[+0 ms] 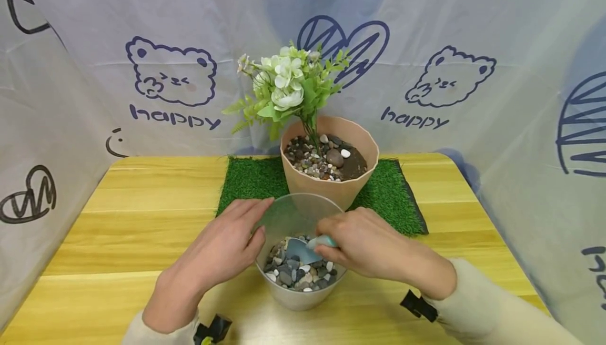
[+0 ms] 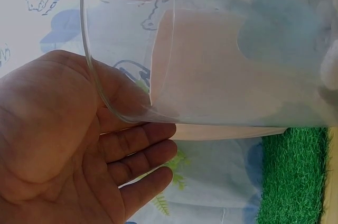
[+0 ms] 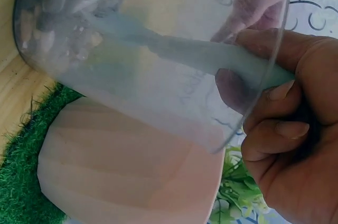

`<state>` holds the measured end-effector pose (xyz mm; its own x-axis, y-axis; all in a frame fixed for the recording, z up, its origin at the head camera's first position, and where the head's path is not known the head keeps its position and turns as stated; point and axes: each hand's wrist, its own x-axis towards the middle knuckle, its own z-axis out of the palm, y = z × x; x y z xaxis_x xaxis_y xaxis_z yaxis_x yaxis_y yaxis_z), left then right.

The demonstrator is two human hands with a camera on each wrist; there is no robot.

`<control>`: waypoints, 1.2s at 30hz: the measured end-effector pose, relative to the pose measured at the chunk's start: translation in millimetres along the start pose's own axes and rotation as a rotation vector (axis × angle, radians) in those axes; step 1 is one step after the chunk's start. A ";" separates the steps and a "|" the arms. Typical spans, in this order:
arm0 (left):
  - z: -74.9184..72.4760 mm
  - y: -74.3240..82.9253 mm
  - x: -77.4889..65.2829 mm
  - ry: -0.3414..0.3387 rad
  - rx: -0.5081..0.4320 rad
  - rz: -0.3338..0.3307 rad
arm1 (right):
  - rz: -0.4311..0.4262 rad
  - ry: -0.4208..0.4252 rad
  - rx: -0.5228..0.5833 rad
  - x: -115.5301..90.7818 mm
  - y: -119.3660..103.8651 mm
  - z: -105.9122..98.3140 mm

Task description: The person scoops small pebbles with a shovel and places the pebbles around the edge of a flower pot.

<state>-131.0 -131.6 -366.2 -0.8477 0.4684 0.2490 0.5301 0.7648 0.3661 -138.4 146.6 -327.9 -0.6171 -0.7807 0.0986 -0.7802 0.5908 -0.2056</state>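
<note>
A clear plastic bucket (image 1: 295, 298) stands on the table, its lower part filled with mixed grey, white and tan pebbles (image 1: 303, 276). My right hand (image 1: 362, 242) grips the handle of a blue-green hand trowel (image 1: 300, 250), whose blade sits among the pebbles. The right wrist view shows the trowel handle (image 3: 200, 55) through the bucket wall, fingers curled round its end. On the bucket's left, my left hand (image 1: 222, 245) rests against the outside near the rim. Its fingers (image 2: 140, 139) are nearly straight and touch the clear wall.
Behind the bucket, a peach flowerpot (image 1: 326, 187) stands on a green turf mat (image 1: 255, 182), holding soil, stones and white flowers (image 1: 286, 82). The wooden table (image 1: 118, 250) meets a printed white cloth (image 1: 265, 13) at the back and sides.
</note>
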 end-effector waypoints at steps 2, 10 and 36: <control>0.2 -0.4 0.1 -0.001 0.002 0.000 | -0.006 -0.005 0.020 -0.2 0.5 -2.6; -0.7 -0.6 -0.7 -0.006 0.004 -0.003 | 0.018 -0.035 0.099 1.1 3.9 -6.3; -0.9 -0.7 0.1 -0.021 0.000 -0.008 | 0.156 -0.093 0.307 -7.4 15.0 -17.5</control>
<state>-131.5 -132.6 -365.6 -0.8520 0.4716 0.2275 0.5236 0.7686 0.3676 -147.4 164.8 -314.7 -0.7034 -0.7094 -0.0433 -0.6015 0.6266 -0.4955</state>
